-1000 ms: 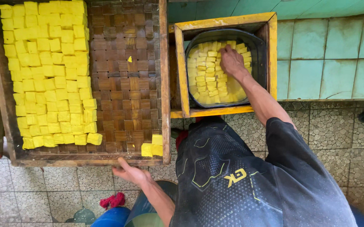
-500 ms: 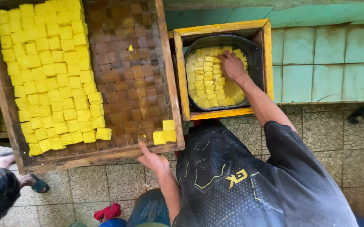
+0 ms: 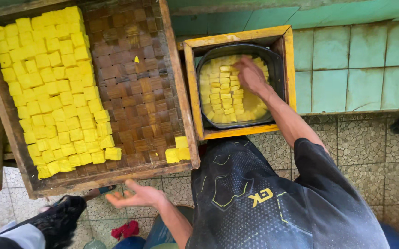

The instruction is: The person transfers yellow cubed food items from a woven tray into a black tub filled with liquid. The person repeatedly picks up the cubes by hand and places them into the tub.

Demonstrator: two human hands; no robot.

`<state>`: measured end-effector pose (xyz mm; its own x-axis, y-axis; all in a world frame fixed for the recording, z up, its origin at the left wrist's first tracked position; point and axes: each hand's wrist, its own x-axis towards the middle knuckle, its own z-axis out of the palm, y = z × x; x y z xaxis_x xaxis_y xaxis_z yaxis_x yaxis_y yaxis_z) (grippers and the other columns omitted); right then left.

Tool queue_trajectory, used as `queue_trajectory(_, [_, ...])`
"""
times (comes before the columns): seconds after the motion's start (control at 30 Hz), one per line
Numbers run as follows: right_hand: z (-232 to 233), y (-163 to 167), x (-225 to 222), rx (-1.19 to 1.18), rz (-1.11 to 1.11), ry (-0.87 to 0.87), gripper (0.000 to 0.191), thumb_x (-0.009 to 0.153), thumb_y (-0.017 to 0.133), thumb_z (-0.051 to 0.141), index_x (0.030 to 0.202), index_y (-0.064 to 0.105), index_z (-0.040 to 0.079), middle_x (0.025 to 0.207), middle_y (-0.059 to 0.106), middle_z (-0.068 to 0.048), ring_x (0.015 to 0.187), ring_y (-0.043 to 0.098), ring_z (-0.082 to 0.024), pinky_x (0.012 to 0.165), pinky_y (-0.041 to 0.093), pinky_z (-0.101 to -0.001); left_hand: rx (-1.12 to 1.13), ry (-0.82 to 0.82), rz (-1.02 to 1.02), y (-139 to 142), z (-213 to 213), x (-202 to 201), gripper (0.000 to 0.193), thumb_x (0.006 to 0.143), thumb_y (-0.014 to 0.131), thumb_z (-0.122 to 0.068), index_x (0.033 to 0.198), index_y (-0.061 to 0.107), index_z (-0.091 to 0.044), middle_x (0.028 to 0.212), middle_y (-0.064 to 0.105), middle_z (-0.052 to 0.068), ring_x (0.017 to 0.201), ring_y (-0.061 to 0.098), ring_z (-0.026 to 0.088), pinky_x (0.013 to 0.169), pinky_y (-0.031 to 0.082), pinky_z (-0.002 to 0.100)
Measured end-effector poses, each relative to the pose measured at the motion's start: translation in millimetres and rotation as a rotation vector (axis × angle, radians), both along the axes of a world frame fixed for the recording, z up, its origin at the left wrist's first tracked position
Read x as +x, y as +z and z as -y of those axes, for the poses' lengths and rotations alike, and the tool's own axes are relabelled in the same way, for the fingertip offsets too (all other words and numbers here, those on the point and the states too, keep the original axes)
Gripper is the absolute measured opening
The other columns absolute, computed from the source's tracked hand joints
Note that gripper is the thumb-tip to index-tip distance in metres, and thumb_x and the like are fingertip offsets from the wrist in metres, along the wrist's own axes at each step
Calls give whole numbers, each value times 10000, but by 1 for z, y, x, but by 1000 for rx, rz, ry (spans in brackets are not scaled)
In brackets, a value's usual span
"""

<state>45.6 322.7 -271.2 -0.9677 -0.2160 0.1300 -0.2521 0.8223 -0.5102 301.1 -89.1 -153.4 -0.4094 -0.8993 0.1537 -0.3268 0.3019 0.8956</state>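
My right hand reaches into a dark round basin and rests, fingers curled, on the yellow cubes packed in yellowish liquid there. Whether it grips a cube is hidden. The basin sits inside a yellow wooden box frame. My left hand hangs palm up with fingers spread and nothing in it, just below the front edge of a large woven wooden tray. Many yellow cubes fill the tray's left half. A few loose cubes lie at its near right corner.
A green tiled ledge runs behind the box on the right, with speckled floor tiles below. Another person's dark-haired head is at the bottom left. A red scrap lies on the floor.
My left hand has dropped back from the tray's near corner, down and to the left. My right hand stays in the basin. Another person's head has come into view at the bottom left.
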Motion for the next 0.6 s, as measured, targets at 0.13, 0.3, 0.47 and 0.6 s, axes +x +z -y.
queue_trajectory(0.13, [8, 8, -9, -62, 56, 179, 374, 811, 570, 12, 1156, 716, 15, 1241, 659, -159, 1173, 603, -392, 993, 493, -498, -125, -75, -37, 7, 33, -15, 657, 1092, 596, -70, 1634, 225, -44, 1683, 231, 244, 1565, 286, 399, 1283, 303, 590])
queue_trajectory(0.3, [28, 60, -19, -162, 34, -93, 292, 947, 628, 100, 1208, 710, -4, 1073, 663, -196, 992, 636, -401, 876, 506, -489, -224, -208, -38, 5, 89, -52, 639, 1074, 636, -95, 1604, 284, -31, 1627, 340, 226, 1519, 373, 368, 1267, 344, 539])
queue_trajectory(0.47, [105, 135, -36, -480, -38, -75, 193, 1032, 666, 119, 1198, 698, 27, 1063, 692, -129, 927, 678, -287, 821, 530, -368, -408, -474, 63, -4, 152, -96, 629, 1019, 679, -91, 1564, 370, -22, 1585, 439, 204, 1503, 423, 386, 1287, 318, 512])
queue_trajectory(0.6, [230, 168, -80, -591, -13, 55, 237, 1024, 662, 128, 1241, 681, 33, 1049, 660, -101, 952, 664, -234, 836, 527, -332, -585, -718, 327, 6, 201, -120, 695, 949, 711, -249, 1549, 413, -61, 1662, 322, 200, 1563, 236, 424, 1265, 213, 562])
